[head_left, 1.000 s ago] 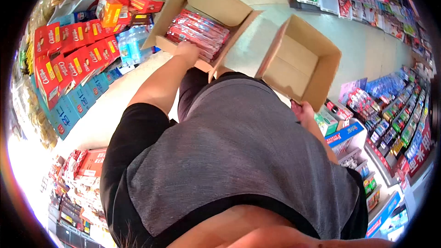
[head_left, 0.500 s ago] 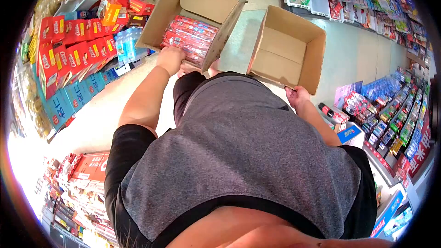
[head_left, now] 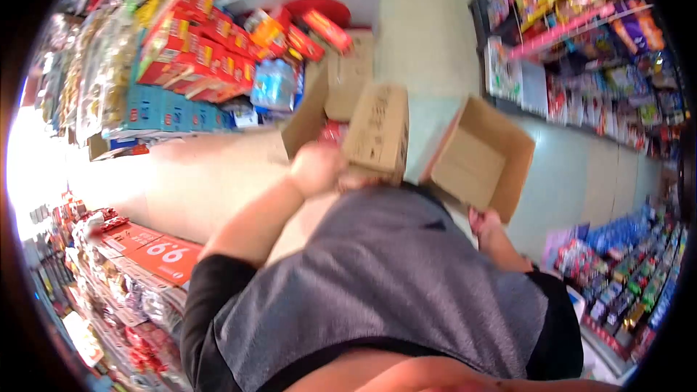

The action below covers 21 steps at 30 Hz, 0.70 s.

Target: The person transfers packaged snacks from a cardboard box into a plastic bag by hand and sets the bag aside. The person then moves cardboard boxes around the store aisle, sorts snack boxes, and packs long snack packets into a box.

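Observation:
Before me, an opened cardboard box (head_left: 301,120) holds red packets (head_left: 333,132), mostly hidden now. Its printed flap (head_left: 377,127) leans over the right part of its opening. At this box's near edge my left hand (head_left: 319,167) is closed, knuckles up; motion blurs it and the fingertips are hidden. To the right, a second cardboard box (head_left: 479,160) stands tilted, its bare inside facing up. My right hand (head_left: 485,222) grips that box's near edge, fingers curled around the rim.
Red snack boxes (head_left: 196,51) and blue cartons (head_left: 174,107) are stacked at the left, beside a shrink-wrapped bottle pack (head_left: 274,83). Snack shelves (head_left: 581,51) line the right aisle. A drinks display (head_left: 617,268) stands at lower right, a red-signed stand (head_left: 156,250) at lower left.
My view has shifted, so both boxes sit lower and further right. The packet box's flap now leans inward, its printed face showing and covering most packets. My right hand has kept hold of the other box.

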Motion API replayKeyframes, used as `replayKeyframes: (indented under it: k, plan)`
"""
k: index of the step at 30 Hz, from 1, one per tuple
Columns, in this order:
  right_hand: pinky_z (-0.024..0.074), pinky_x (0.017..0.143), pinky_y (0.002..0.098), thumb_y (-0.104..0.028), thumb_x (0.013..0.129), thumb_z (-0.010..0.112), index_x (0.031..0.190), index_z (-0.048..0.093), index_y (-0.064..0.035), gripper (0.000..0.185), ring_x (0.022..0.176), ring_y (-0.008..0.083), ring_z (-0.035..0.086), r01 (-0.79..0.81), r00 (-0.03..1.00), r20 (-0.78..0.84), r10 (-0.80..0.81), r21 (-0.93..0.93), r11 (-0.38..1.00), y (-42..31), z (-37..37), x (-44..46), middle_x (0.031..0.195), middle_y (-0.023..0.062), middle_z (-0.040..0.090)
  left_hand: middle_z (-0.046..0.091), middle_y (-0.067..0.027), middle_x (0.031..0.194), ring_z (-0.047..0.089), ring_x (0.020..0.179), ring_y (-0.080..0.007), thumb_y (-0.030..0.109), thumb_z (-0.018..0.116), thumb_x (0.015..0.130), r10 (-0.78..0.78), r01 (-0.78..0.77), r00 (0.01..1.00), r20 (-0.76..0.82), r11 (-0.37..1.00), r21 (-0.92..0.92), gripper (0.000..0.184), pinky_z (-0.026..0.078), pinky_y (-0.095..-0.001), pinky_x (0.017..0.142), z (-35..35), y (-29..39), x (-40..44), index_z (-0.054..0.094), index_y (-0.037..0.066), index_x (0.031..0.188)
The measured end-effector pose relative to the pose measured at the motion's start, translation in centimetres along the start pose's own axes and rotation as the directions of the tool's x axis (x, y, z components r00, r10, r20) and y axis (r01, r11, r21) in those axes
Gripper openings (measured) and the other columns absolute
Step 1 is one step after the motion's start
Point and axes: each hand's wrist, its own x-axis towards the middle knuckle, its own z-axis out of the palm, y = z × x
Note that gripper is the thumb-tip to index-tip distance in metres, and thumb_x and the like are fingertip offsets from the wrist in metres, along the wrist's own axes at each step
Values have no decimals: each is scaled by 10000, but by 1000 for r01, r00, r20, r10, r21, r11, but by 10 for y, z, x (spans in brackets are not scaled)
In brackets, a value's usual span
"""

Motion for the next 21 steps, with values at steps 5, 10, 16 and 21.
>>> replayKeyframes:
  k: [5, 10, 16, 21]
  plan:
    - [604, 655, 384, -193, 967, 466, 1043, 579, -40, 205, 745, 303, 658, 17, 995, -87, -39, -242, 970, -14, -3, -2, 882, 143, 652, 613, -37, 790, 618, 787, -231, 197, 605, 709, -20, 15, 978, -207, 1000, -27, 101, 490, -387, 692, 19, 66, -82, 632, 136, 784]
    - [600, 568, 360, -195, 973, 410, 1001, 543, 23, 257, 645, 306, 644, 135, 968, -158, -193, -317, 939, -31, 59, -53, 832, 195, 635, 598, -47, 745, 615, 740, -249, 176, 595, 686, -76, 53, 936, -343, 996, -74, 69, 496, -396, 650, 32, 108, -118, 607, 122, 728]
    - [594, 518, 334, -117, 913, 395, 1036, 514, 73, 255, 668, 330, 655, 327, 931, 294, -218, -398, 857, -66, 159, -84, 846, 251, 640, 616, -63, 742, 631, 770, -256, 163, 600, 680, -386, 358, 863, -325, 922, -144, 65, 513, -396, 682, 38, 137, -151, 622, 111, 711]
    - [606, 605, 370, -125, 906, 441, 1027, 524, 50, 228, 759, 325, 669, 412, 762, 630, -149, -294, 862, -71, 310, -150, 903, 215, 653, 637, -69, 755, 640, 802, -256, 140, 581, 701, -589, 543, 764, -263, 808, -230, 75, 521, -390, 714, 33, 143, -135, 647, 106, 702]
